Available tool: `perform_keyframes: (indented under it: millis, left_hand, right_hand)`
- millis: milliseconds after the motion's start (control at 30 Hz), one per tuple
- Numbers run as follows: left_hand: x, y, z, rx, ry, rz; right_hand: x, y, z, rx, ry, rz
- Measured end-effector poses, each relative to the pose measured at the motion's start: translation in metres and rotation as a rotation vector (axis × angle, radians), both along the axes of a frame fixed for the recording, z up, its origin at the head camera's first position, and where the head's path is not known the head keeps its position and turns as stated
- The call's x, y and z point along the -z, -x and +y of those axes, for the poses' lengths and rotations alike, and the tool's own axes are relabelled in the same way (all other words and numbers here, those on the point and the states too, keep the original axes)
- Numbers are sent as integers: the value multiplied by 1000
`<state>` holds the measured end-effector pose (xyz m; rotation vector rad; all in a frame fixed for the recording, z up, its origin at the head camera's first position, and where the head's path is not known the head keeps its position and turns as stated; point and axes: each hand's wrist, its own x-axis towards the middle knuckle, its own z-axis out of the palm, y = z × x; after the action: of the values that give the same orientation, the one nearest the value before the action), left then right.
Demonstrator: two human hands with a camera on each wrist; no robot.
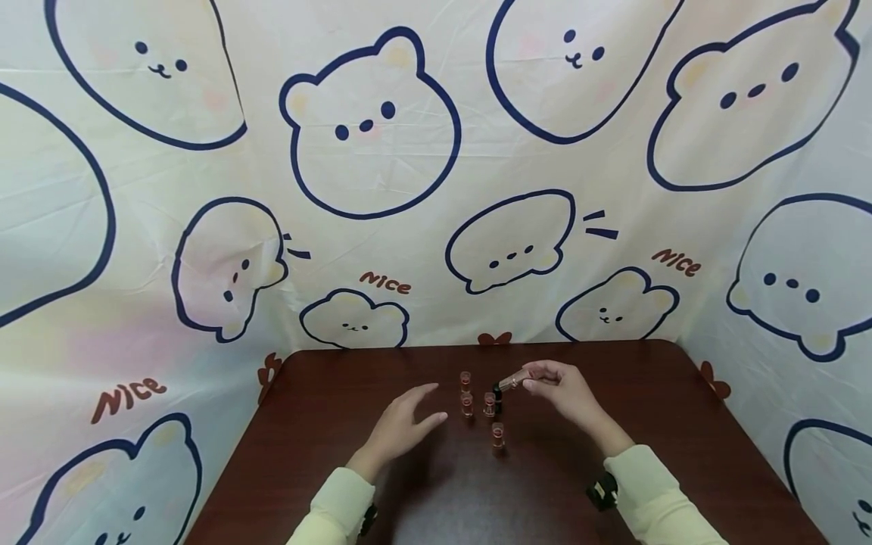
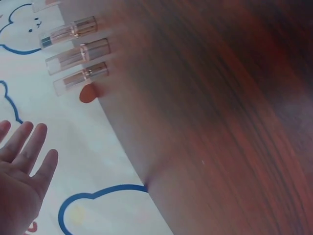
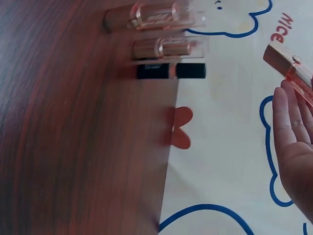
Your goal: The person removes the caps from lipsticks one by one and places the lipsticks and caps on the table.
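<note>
My right hand pinches a clear, rose-gold lipstick tube between thumb and fingers, tilted in the air above the table. In the right wrist view that tube sticks out past the fingertips. Just below it a black lipstick tube with a pinkish band stands upright. Several more clear pinkish lipstick tubes stand close by: one beside the black one, one nearer, and two, back and front, on the left. My left hand hovers left of them, fingers extended, holding nothing.
The dark reddish-brown wooden table has rounded far corners. A pale cloth with blue-outlined cartoon animals hangs behind it and along both sides. Dark wrist devices, such as the one on the right wrist, sit at the sleeves.
</note>
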<state>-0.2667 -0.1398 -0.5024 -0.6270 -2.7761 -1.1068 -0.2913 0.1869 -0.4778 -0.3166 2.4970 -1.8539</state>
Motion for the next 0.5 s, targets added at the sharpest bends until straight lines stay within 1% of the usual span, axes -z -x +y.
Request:
perform_keyframes:
  millis: [200, 333, 400, 500]
  left_hand:
    - [-2, 1, 6, 12, -132, -1]
    - [-1, 3, 11, 38, -206, 40]
    - [-2, 4, 14, 48, -236, 64]
    - [-4, 5, 18, 47, -288, 69]
  right_hand:
    - [-10, -4, -8, -7, 127, -44]
    - [-14, -6, -11, -25, 217, -35]
    - [-16, -7, -13, -48, 267, -26]
    - [-18, -8, -15, -60, 330, -37]
